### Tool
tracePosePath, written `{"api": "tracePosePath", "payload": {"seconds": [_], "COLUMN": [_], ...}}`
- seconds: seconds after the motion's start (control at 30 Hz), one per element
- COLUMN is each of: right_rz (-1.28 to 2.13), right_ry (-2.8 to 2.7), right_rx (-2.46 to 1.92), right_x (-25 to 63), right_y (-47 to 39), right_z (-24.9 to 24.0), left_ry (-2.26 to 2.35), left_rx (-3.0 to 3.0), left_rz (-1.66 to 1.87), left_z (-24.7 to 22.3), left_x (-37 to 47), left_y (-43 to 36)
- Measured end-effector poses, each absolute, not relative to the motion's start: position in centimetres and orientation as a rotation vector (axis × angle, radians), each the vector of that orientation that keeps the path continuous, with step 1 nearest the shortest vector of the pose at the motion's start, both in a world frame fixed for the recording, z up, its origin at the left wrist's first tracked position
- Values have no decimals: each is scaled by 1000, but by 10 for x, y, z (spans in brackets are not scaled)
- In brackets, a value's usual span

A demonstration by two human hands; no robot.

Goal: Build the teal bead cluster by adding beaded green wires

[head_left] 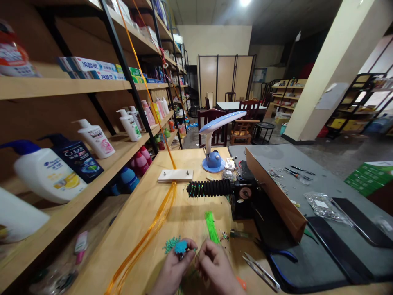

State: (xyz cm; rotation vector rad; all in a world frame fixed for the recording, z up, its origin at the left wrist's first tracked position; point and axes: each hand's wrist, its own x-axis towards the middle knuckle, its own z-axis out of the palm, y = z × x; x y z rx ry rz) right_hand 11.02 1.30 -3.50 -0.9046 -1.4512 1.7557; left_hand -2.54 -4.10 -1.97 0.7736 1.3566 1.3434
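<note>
My left hand (178,266) is closed, with a small turquoise cluster (181,246) like a beaded flower between its thumb and fingers. Just left of it lie loose turquoise beads (169,245) on the wooden table (144,196). My right hand (213,262) is pinched close beside the left; whatever its fingertips hold is too small to make out. A bundle of bright green cords (211,227) lies just beyond the right hand. Farther off is a black ridged roller (210,188), with several small coloured cords fixed around its left end.
Orange threads (158,217) run across the table under a white plate (175,175). Thread snips (260,271) and blue-handled pliers (282,254) lie right. A blue lamp (213,162) and a cardboard divider (273,192) stand beyond. Shelves with bottles (96,139) line the left.
</note>
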Motion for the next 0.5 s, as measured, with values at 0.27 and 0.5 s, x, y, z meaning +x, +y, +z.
{"api": "tracePosePath", "payload": {"seconds": [0.27, 0.5], "right_rz": [1797, 1862], "right_ry": [-1415, -1358], "right_rx": [-957, -907], "right_x": [108, 108], "right_y": [11, 11], "right_z": [-36, -31], "left_ry": [1315, 1294], "left_rx": [805, 780], "left_rz": [1307, 1303], "left_z": [-18, -22], "left_x": [-28, -29], "left_y": [-40, -40]}}
